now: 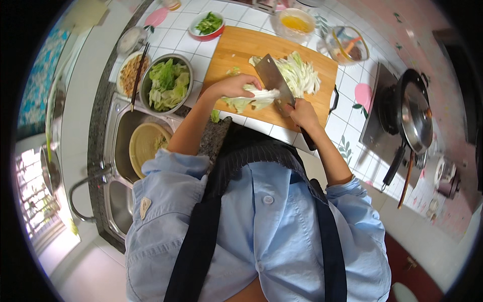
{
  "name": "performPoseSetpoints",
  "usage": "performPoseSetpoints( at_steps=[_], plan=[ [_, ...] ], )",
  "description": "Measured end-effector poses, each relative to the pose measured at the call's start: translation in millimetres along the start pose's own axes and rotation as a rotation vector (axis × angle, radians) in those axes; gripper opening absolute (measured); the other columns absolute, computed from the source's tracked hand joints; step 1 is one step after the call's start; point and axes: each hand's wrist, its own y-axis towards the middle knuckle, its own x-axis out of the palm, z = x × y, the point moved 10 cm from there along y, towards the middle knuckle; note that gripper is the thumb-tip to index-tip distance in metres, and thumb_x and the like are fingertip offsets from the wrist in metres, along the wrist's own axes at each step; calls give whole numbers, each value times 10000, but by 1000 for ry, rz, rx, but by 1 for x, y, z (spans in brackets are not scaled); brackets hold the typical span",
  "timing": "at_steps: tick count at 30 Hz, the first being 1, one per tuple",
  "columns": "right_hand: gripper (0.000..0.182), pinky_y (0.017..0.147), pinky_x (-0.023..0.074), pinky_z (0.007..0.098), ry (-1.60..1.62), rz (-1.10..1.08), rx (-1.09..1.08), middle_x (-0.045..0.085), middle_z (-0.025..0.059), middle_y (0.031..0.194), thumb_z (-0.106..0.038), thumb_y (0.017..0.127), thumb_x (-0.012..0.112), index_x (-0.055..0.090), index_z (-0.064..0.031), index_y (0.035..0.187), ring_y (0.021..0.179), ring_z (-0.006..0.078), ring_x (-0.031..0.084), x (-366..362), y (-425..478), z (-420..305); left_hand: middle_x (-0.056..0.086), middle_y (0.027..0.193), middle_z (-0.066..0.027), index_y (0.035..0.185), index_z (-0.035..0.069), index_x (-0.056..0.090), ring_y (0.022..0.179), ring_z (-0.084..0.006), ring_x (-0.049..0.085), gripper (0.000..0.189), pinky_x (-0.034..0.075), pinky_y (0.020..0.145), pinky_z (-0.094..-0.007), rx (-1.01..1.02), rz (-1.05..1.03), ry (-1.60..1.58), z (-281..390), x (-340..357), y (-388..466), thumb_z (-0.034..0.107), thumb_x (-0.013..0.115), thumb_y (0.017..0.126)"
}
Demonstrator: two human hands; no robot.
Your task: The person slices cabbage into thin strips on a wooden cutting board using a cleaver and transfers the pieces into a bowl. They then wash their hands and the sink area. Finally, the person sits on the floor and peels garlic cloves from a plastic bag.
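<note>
My right hand (303,114) grips the black handle of a cleaver (274,77), its broad metal blade angled over a wooden cutting board (234,49). Left of the blade, my left hand (236,87) holds a piece of pale cabbage (260,99) on the board, fingers bent over its upper edge. Part of the cleaver's lower edge is hard to tell from the cabbage beside it. A heap of sliced cabbage (302,75) lies on the far side of the blade, and small green bits are scattered near my left hand.
Left of the board stand a metal bowl of leaves (169,85), a plate of brown food (130,71) with chopsticks (140,75), and the sink (122,124) with a basin (147,143). Beyond are a red bowl (206,37), a yellow-filled bowl (296,26) and a glass bowl (347,45). Right is a lidded wok (415,113).
</note>
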Motion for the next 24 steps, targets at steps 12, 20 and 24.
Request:
performPoseSetpoints(
  at_steps=[12,20,24],
  plan=[
    [202,570,439,389,-245,160,-166,545,189,619,-198,703,500,556,-8,662,602,314,546,-18,-21,-32,491,924,-45,844,96,575,904,-229,418,229,310,793,-336,192,611,569,-3,12,-24,62,572,617],
    [190,552,444,379,-363,114,-196,547,180,609,-190,706,497,562,-19,655,591,313,551,-18,-25,-47,491,867,-48,817,78,542,872,-240,419,199,308,761,-332,202,727,578,2,14,-31,24,540,625],
    [168,556,446,377,-368,121,-196,550,179,623,-174,697,498,563,-21,681,598,308,554,-24,-29,-53,487,845,-54,791,75,536,864,-245,416,172,308,754,-335,214,751,554,5,12,-28,23,531,627]
  ],
)
